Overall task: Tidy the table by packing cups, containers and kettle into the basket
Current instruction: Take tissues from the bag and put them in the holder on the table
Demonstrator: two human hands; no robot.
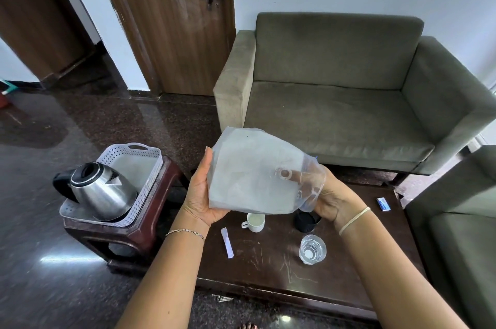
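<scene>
I hold a large translucent plastic container (pixel 249 175) on its side above the dark wooden table (pixel 268 269). My left hand (pixel 200 194) cups its wide base and my right hand (pixel 326 198) grips its narrow neck end. The steel kettle (pixel 102 190) with a black handle lies tilted in the white perforated basket (pixel 139 156) on a small stool to the left. On the table below the container stand a white cup (pixel 255 222), a black cup (pixel 306 220) partly hidden, and a clear glass (pixel 312 249).
A white sachet (pixel 227 242) and a small blue and white box (pixel 383 204) lie on the table. A grey sofa (pixel 349 87) stands behind the table and another seat (pixel 461 234) at the right. The dark red stool (pixel 128 232) bears the basket; glossy floor lies to the left.
</scene>
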